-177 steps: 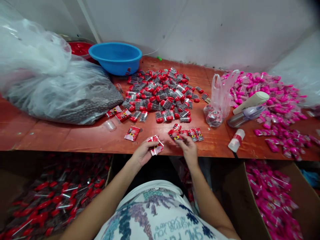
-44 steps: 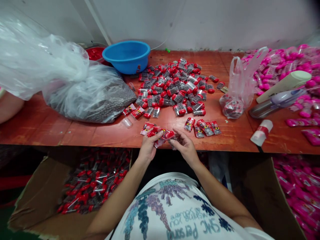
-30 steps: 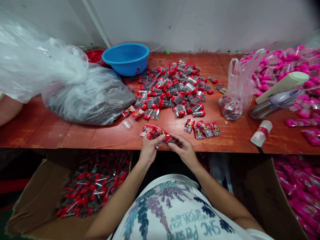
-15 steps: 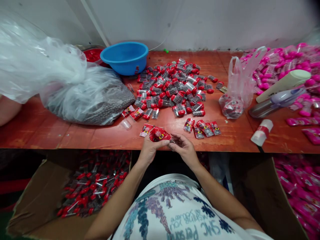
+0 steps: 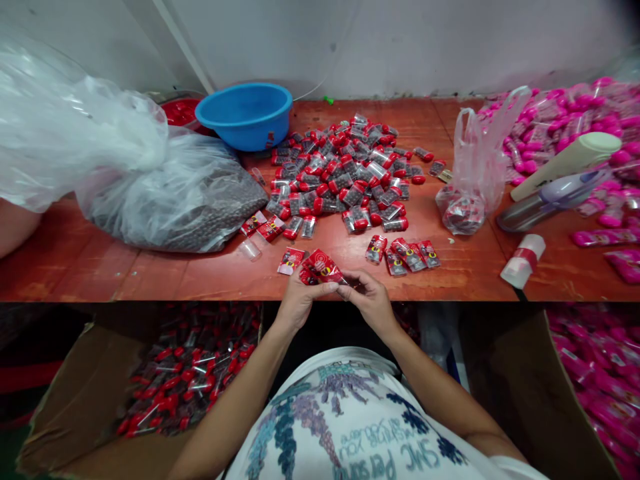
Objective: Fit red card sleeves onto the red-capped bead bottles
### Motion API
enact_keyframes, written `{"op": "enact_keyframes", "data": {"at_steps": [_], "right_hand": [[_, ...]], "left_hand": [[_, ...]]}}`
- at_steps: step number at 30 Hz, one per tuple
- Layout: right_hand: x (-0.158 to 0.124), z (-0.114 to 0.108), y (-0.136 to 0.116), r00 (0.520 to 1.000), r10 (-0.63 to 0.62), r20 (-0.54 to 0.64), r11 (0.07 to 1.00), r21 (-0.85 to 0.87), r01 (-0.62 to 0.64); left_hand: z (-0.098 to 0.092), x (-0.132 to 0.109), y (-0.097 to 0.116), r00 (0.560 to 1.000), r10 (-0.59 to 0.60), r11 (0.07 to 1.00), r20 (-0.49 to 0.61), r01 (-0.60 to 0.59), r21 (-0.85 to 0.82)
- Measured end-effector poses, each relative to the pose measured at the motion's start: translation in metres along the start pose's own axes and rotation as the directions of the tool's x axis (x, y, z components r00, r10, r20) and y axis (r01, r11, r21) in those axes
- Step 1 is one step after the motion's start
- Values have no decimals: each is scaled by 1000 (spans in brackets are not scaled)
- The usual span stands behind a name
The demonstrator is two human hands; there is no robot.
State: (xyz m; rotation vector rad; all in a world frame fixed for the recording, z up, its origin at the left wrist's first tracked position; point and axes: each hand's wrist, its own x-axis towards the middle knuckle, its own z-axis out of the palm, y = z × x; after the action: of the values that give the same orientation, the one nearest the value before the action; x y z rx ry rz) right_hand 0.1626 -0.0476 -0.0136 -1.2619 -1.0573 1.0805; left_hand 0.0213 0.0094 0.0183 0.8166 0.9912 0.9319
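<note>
Just over the table's front edge, my left hand [image 5: 303,295] is closed on red printed wrappers [image 5: 323,265], thumb on top. My right hand [image 5: 367,293] pinches the right end of the same wrapper, and its fingertips partly hide what lies there. Beyond my left hand a flat red-and-white wrapper [image 5: 291,261] lies on the table. Several filled red packets [image 5: 410,255] lie to the right of my right hand. Farther back is a heap of small clear capsules with red caps [image 5: 340,173], with dark contents.
A large clear bag of dark beads [image 5: 200,200] slumps at left beside a blue basin [image 5: 245,117]. At right stand a plastic carrier bag [image 5: 465,207], two bottles [image 5: 550,197], a white roll [image 5: 523,261] and pink items [image 5: 565,127]. Cardboard boxes [image 5: 80,393] sit below the table.
The red wrapper has tilted upward and shows more of its printed face between my hands. Both hands stay almost in place. The view has shifted slightly.
</note>
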Motion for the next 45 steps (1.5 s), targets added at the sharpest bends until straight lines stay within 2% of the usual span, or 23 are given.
{"op": "enact_keyframes", "data": {"at_steps": [6,11,14,16,21,23,27,32,38,43,45], "right_hand": [[-2,0,-7,999,-27,-42,999,-28,26],[-1,-1,-3,991,133,30,965,223,-136],[0,-3,-2,984,163,71,940,293,-177],[0,-5,-2,988,132,81,957,249,-149],[-2,-11,-2,997,16,78,1000,16,-18],[-2,-11,0,997,27,78,999,33,-30],[-1,-8,5,993,103,57,979,170,-112],[1,-9,7,984,174,46,951,251,-180],[-3,-16,12,994,64,87,993,89,-72],[-1,-18,10,998,-12,66,998,-53,16],[1,-20,6,997,-32,72,996,-76,37]], "left_hand": [[6,-1,-2,998,25,1000,-58,-26,-14],[3,-2,1,998,15,1000,-53,-16,-7],[2,-2,3,1000,16,1000,-27,-16,16],[2,-2,2,1000,17,999,-17,-16,39],[7,-1,1,999,21,993,-37,-17,119],[8,-2,1,1000,-10,992,-12,11,128],[8,-3,1,994,-90,992,57,85,93],[10,-2,-4,999,-43,999,-7,44,11],[11,3,-7,994,30,999,-106,-26,46],[15,0,-15,998,-68,995,8,68,78],[15,-1,-17,997,-78,994,22,76,83]]}}
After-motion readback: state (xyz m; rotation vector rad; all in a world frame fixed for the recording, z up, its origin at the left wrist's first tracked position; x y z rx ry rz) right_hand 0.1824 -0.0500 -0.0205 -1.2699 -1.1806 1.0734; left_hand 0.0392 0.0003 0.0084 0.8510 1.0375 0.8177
